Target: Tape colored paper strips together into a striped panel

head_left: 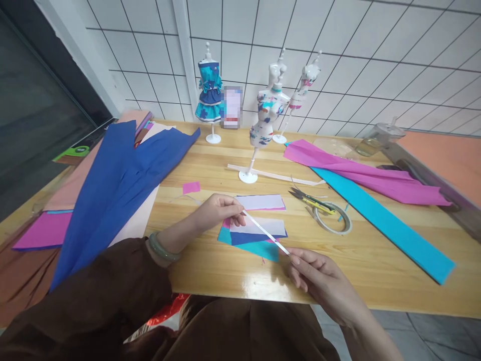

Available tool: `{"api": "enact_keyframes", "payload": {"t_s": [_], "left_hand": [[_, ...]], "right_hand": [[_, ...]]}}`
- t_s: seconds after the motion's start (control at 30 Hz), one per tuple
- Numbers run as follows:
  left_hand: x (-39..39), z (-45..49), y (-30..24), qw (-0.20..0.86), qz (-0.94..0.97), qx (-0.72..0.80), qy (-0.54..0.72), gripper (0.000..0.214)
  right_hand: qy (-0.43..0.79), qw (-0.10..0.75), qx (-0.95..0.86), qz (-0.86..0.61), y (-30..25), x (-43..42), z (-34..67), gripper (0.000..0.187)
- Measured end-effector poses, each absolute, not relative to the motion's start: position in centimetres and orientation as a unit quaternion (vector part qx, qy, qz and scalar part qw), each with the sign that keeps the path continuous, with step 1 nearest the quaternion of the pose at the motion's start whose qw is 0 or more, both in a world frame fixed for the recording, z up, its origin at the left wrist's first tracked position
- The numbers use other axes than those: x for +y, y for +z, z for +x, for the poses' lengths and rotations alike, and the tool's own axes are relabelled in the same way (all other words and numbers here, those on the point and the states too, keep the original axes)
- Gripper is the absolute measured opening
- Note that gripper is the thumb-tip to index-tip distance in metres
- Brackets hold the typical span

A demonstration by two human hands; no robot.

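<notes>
Between my two hands a narrow white strip (266,232) is stretched out on a slant. My left hand (221,208) pinches its upper end between thumb and fingers. At the lower end, my right hand (319,276) grips it the same way. Below the strip lie small cut pieces: a white piece (263,226) over dark blue, pink and a turquoise piece (248,249). Just beyond sits another white piece (259,202) with pink and blue edges under it. A small pink piece (191,187) lies to the left of these.
Scissors (300,194), a yellow cutter (319,204) and a tape roll (347,226) lie right of centre. Small mannequins (263,120) stand at the back, one in a blue dress (209,93). Blue sheets (101,200) cover the left; pink (361,173) and turquoise (391,225) ones lie right.
</notes>
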State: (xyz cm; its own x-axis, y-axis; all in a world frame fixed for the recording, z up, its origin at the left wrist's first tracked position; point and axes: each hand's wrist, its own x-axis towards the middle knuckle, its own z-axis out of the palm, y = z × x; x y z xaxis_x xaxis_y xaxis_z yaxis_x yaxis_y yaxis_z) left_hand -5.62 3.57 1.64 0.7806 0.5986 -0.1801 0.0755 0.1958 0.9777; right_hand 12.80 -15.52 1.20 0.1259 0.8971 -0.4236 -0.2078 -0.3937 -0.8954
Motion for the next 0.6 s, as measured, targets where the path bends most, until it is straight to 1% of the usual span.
{"api": "enact_keyframes", "payload": {"t_s": [0.13,0.27,0.43,0.6], "left_hand": [[3.69,-5.69,1.42,0.719,0.614,0.271,0.179,0.027],[3.64,-5.70,1.34,0.725,0.608,0.265,0.184,0.025],[3.42,-5.90,1.54,0.764,0.570,0.232,0.193,0.025],[3.31,-6.41,1.90,0.800,0.554,0.172,0.153,0.020]], "right_hand": [[0.589,0.480,-0.285,-0.584,1.11,-15.72,12.98,0.031],[0.557,0.504,-0.273,-0.601,1.22,-15.80,12.82,0.028],[0.490,0.536,-0.247,-0.641,0.96,-15.80,12.85,0.024],[0.452,0.585,-0.203,-0.642,0.50,-15.57,13.07,0.024]]}}
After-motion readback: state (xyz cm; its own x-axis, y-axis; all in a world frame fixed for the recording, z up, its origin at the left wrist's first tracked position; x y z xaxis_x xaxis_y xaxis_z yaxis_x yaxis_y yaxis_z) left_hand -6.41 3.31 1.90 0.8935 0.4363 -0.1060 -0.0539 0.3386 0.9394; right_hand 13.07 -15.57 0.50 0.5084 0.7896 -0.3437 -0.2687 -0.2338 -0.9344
